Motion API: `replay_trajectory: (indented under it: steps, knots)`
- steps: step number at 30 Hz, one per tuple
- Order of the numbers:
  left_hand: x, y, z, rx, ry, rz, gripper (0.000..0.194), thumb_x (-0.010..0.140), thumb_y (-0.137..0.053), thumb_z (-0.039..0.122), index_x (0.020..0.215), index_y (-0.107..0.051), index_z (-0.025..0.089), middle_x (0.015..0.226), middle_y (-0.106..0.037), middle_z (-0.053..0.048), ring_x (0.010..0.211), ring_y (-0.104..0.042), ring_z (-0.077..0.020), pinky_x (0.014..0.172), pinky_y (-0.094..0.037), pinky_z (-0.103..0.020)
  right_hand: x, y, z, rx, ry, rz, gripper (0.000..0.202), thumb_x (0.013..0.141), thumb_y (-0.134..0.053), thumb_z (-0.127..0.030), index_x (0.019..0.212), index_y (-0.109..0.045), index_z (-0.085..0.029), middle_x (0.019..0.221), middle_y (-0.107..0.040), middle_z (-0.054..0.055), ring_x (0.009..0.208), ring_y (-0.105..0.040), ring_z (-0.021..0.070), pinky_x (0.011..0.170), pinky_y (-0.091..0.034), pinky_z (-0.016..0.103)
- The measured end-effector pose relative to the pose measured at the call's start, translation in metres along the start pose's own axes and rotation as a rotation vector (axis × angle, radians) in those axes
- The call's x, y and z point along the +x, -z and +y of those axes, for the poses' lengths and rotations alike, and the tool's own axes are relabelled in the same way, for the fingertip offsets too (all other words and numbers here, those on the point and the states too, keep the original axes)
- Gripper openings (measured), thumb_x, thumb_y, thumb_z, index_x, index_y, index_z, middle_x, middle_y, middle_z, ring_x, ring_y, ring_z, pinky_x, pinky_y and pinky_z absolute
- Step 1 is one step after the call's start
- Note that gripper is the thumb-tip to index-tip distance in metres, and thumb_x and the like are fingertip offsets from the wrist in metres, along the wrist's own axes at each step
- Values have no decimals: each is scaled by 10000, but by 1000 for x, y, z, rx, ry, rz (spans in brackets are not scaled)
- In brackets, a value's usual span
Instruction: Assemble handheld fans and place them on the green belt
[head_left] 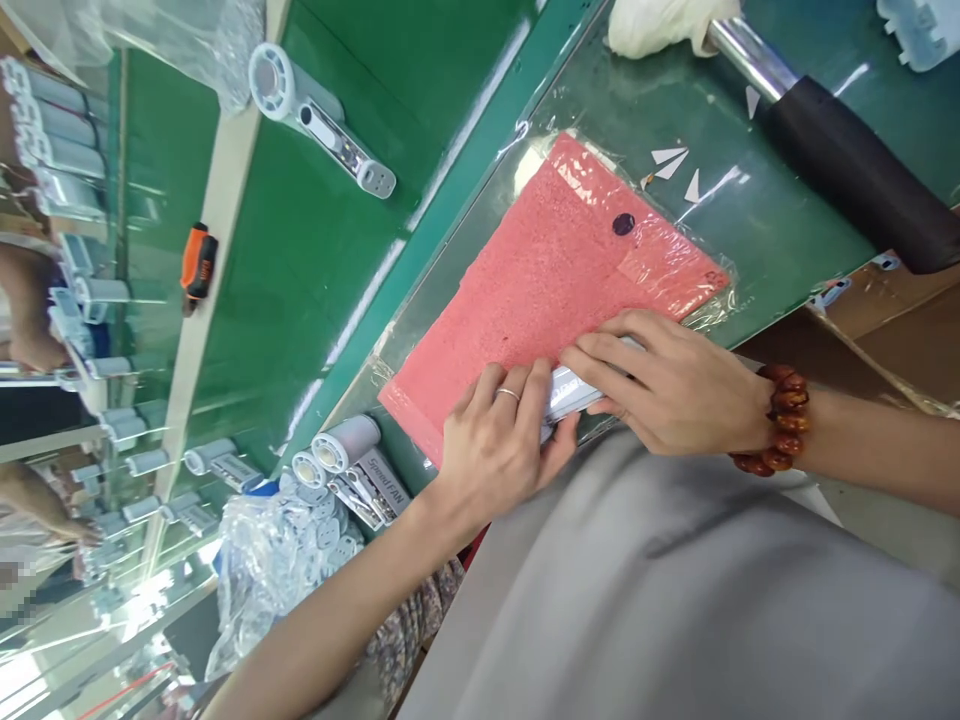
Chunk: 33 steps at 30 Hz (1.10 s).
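Note:
A pale blue-grey plastic fan part lies at the near edge of a pink foam pad, partly covered by fingers. My left hand, with a ring on one finger, is closed around its left end. Over its right end curl the fingers of my right hand, which has a bead bracelet at the wrist. Clear plastic film wraps the ends of the pad, and a dark round spot marks its upper part.
A hammer with a black grip lies at the upper right near white paper scraps. One fan unit rests on the green belt. An orange-black cutter sits on the pale rail. Bagged parts stand at lower left; co-workers' arms show far left.

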<state>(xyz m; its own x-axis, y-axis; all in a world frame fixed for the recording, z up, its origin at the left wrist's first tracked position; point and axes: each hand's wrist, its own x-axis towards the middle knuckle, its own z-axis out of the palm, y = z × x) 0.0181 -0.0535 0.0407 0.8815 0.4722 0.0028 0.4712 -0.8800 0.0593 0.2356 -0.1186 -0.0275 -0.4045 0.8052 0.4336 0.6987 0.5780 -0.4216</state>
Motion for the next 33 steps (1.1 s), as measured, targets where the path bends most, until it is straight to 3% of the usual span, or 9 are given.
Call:
replay_trajectory:
  steps: [6,10,18,27,33]
  knots:
    - [-1,-2,-2,-12,-5,45,437,1036,-600,411,1334,-571,93,988,-780,-106,825,-690,-264,644,-562,-359,0,-2,0,-18,11,22,403,1039,-500,-179,1376,-582,26,1141,-672,186,995,-530,300,831,-494,451]
    - [1,2,-3,-16,-39,-31,452,1060,-571,416,1346,-567,65,1046,-771,-142,904,-704,-279,729,-596,-374,0,2,3,40,10,-58,438,1083,-510,-293,1409,-571,-7,1172,-676,179,1002,-550,299,850,-486,470]
    - [-1,2,-9,-40,-76,-29,458,1065,-544,395,1390,-545,73,1026,-760,-137,898,-706,-272,739,-606,-385,2,0,-1,44,-59,-10,458,1093,-512,-384,1389,-600,-46,1149,-699,158,965,-568,291,815,-513,477]
    - [-1,-2,-12,-70,-82,42,432,1060,-577,376,1309,-601,24,994,-780,-119,850,-698,-254,669,-576,-358,1,-3,-2,31,-54,28,424,1059,-546,-302,1433,-558,-102,1156,-720,133,950,-595,291,851,-512,469]
    - [6,9,-15,-151,-34,-96,473,1077,-500,420,1350,-626,55,1066,-790,-120,915,-716,-265,663,-576,-353,5,7,0,102,-105,-64,461,1074,-553,-395,1438,-559,-112,1183,-711,152,969,-587,307,865,-509,497]
